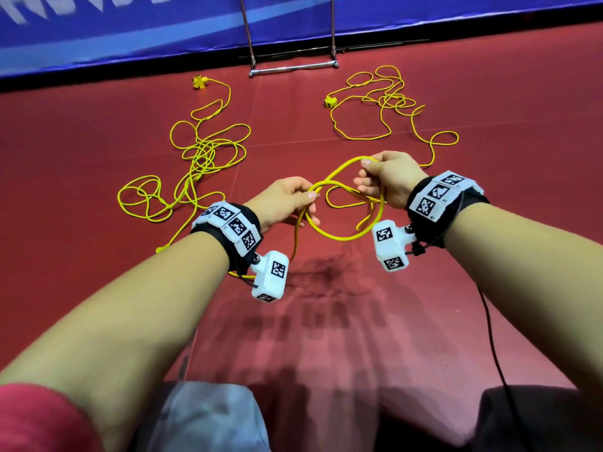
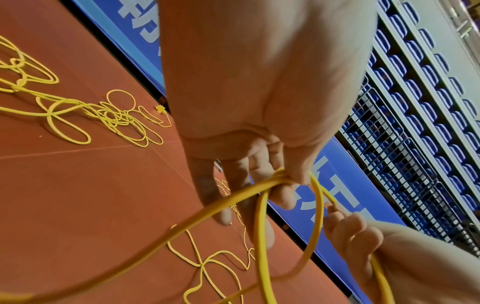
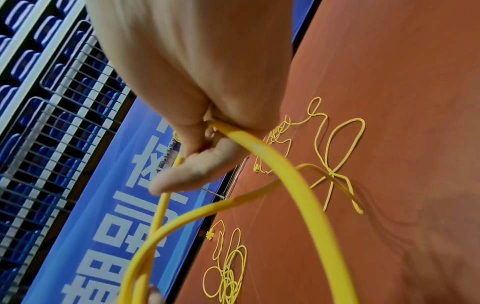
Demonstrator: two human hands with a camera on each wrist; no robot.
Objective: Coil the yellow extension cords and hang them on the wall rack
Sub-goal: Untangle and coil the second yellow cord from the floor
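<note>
Both hands (image 1: 332,190) pinch 1 yellow cord (image 1: 342,238); banner (image 3: 122,216) writing unreadable.

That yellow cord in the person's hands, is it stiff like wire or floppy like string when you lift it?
Probably in between. The yellow cord holds smooth round loops between the left hand and right hand instead of hanging limp, so it seems springy. The loose cords on the floor lie in open curls, so they likely tangle and drag when pulled.

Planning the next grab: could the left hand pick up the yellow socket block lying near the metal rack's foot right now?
Probably not: the left hand pinches the cord coil, and the socket block lies far off across bare floor.
</note>
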